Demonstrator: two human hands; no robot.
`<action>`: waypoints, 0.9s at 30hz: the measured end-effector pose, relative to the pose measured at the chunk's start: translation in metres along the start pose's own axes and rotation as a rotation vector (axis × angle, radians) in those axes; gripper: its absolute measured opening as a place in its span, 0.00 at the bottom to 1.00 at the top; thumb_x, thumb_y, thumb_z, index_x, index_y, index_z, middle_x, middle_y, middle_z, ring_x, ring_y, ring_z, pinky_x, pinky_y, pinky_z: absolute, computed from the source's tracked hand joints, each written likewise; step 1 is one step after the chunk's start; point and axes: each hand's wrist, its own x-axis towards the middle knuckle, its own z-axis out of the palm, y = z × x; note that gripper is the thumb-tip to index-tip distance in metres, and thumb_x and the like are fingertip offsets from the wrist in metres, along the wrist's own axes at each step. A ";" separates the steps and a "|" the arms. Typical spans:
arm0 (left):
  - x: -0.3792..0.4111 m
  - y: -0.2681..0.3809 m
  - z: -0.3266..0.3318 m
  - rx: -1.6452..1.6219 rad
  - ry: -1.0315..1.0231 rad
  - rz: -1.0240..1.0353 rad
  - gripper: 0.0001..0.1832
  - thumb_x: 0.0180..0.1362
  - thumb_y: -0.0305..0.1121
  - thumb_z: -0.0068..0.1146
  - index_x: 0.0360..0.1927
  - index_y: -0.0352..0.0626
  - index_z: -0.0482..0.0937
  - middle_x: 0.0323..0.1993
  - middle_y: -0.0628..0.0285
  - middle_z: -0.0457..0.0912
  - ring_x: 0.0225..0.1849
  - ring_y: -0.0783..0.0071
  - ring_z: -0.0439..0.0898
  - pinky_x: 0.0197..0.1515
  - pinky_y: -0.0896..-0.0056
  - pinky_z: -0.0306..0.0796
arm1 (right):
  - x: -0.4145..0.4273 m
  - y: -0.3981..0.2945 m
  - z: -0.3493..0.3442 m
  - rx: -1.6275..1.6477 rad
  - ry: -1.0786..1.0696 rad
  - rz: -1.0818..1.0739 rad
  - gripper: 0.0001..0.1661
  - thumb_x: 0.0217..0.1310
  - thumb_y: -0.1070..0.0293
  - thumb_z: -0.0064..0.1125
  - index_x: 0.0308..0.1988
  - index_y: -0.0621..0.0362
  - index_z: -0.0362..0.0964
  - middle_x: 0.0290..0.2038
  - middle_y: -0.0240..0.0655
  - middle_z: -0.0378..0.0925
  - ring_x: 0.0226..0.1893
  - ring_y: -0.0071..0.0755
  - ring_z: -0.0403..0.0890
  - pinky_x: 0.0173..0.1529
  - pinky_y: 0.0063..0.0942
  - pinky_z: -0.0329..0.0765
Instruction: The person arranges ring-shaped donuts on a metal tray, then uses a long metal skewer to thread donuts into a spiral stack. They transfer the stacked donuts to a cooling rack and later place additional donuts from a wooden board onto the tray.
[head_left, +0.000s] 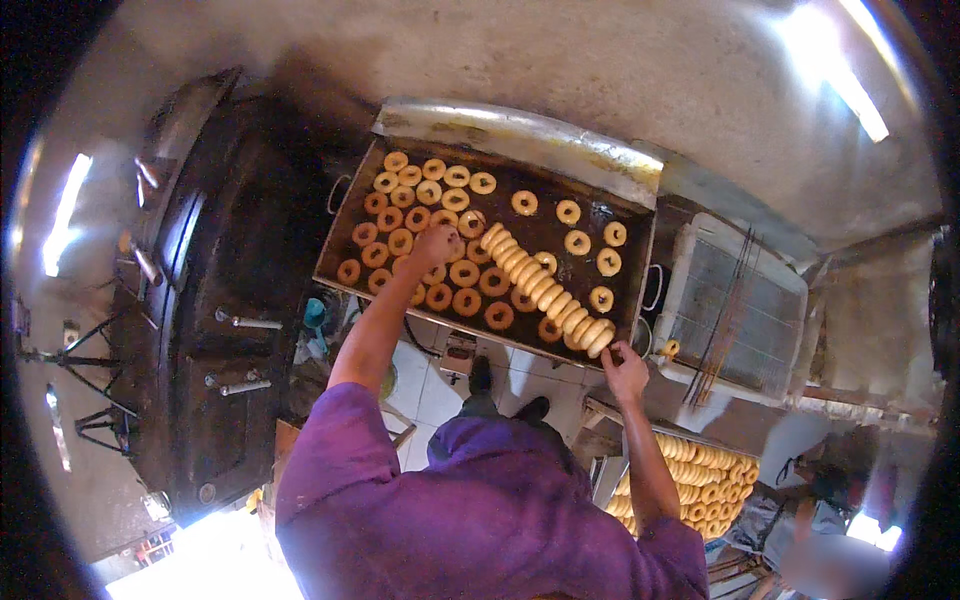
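A wide dark metal fryer pan (585, 180) lies before me, with many ring doughnuts (457, 176) spread in it, some pale and some browner. A long row of pale dough rings (540, 285), lined up face to face as if on a rod, slants across the pan. My right hand (626, 373) pinches its lower right end at the pan's front corner. Past the row's upper left end, my left hand (437, 244) hangs over the browner rings with its fingers curled in. Whether it grips a rod end or a ring is hidden.
A metal splash guard (517, 135) rises behind the pan. To the right is a wire-rack tray (697, 315) with thin rods (724, 322) across it. More rings fill a tray (697, 480) at lower right, near a blurred person (832, 562). A dark oven (232, 285) stands left.
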 end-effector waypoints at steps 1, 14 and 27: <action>0.001 0.006 0.002 -0.012 0.015 0.021 0.12 0.70 0.37 0.52 0.37 0.39 0.82 0.26 0.50 0.80 0.27 0.56 0.78 0.40 0.52 0.77 | -0.006 -0.001 -0.010 -0.040 -0.014 0.014 0.19 0.61 0.45 0.67 0.41 0.47 0.82 0.33 0.37 0.87 0.35 0.48 0.88 0.38 0.43 0.81; 0.054 -0.059 -0.114 -0.141 0.098 -0.023 0.13 0.71 0.37 0.55 0.37 0.35 0.81 0.31 0.49 0.81 0.33 0.60 0.81 0.39 0.55 0.75 | 0.031 -0.003 0.094 0.504 0.114 -0.168 0.10 0.66 0.63 0.70 0.41 0.57 0.81 0.29 0.33 0.84 0.30 0.26 0.86 0.36 0.30 0.80; 0.001 0.014 -0.224 -0.062 0.231 0.112 0.17 0.67 0.42 0.62 0.50 0.41 0.86 0.39 0.47 0.88 0.40 0.51 0.87 0.45 0.56 0.78 | 0.014 -0.063 0.098 0.669 -0.013 0.132 0.12 0.66 0.63 0.70 0.37 0.60 0.79 0.24 0.29 0.78 0.26 0.18 0.78 0.34 0.24 0.76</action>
